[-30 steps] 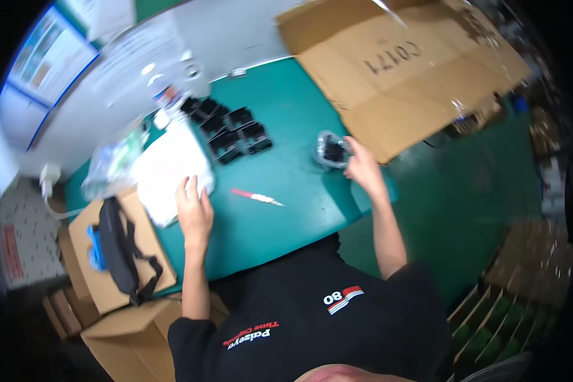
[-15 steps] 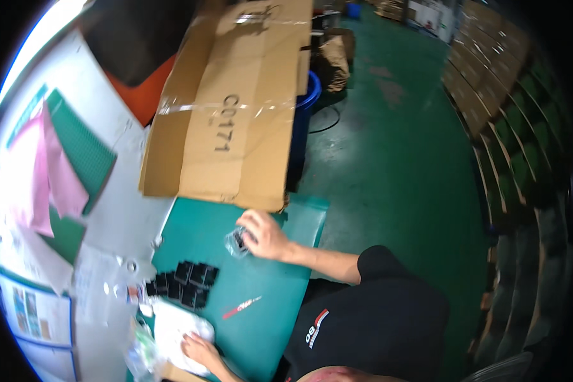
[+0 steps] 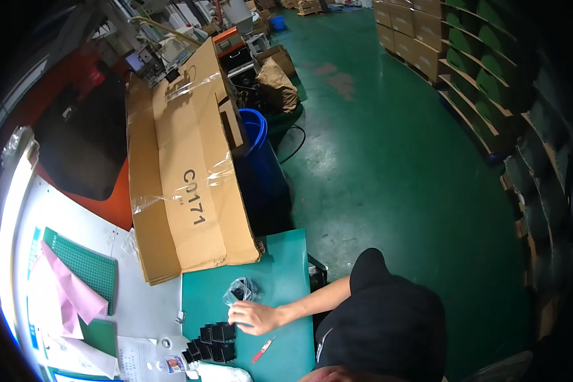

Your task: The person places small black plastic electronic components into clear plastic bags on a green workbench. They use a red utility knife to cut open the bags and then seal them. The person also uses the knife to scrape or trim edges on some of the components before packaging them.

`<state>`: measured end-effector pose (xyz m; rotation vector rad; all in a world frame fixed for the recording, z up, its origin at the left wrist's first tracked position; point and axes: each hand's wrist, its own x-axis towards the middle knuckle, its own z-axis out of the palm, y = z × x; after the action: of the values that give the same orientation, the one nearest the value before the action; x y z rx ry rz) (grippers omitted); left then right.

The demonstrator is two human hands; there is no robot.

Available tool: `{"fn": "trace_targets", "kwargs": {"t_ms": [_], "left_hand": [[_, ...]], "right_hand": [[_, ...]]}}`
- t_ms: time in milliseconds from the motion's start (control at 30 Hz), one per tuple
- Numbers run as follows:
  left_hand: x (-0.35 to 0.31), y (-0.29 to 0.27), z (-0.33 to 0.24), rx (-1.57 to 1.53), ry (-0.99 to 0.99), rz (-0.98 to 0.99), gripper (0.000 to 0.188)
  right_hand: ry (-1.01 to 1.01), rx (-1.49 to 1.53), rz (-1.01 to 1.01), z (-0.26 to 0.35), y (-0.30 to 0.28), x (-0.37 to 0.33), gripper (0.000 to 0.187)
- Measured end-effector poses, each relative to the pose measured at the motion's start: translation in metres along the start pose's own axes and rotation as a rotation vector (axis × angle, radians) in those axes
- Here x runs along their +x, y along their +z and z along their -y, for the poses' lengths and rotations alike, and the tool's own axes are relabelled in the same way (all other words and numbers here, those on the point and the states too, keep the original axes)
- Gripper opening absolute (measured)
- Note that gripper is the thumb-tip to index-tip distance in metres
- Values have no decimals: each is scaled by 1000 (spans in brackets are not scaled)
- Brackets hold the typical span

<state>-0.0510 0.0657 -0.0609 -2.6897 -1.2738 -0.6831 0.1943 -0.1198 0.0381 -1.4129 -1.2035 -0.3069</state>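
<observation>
My right hand [image 3: 254, 317] hovers over the green table mat [image 3: 283, 261], its fingers loosely bent and apart, with nothing visible in them. Just beyond its knuckles lies a clear plastic bag [image 3: 243, 291] with something black inside; the fingers are very near its edge. Beside the fingertips sits a cluster of black box-like pieces [image 3: 218, 340]. A red, thin pen-like tool [image 3: 262, 350] rests on the mat below my wrist. At the lower edge shows part of a white bag [image 3: 219, 374]. My left hand is out of the picture.
A long open cardboard box [image 3: 200, 184] stands at the mat's far side, with a blue bin [image 3: 254, 130] beside it. Pink sheets [image 3: 70, 286] and a green cutting board [image 3: 86, 264] are at left. Stacked cartons [image 3: 414, 32] and racks of green sheets [image 3: 477, 83] line the right.
My right hand has let go of the plastic bag and moved toward the black pieces. The view has tilted up, and my left hand, earlier on the white bag, has gone from view.
</observation>
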Motion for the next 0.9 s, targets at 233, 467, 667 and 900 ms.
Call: {"fn": "trace_targets", "kwargs": {"t_ms": [233,467,667,900], "left_hand": [[-27,-31,41,-186,-125,-24,24],[-54,-96,-76,-1049,-389,79,25],[-86,-117,-98,-1261,-566,49,22],[-133,-103,-80,-1532,-810,341,21]], "right_hand": [[-3,267,277,32,21,-25,36],[59,469,745,46,44,-33,79],[793,797,1320,23,53,-58,16],[745,685,1345,7,54,-53,28]]}}
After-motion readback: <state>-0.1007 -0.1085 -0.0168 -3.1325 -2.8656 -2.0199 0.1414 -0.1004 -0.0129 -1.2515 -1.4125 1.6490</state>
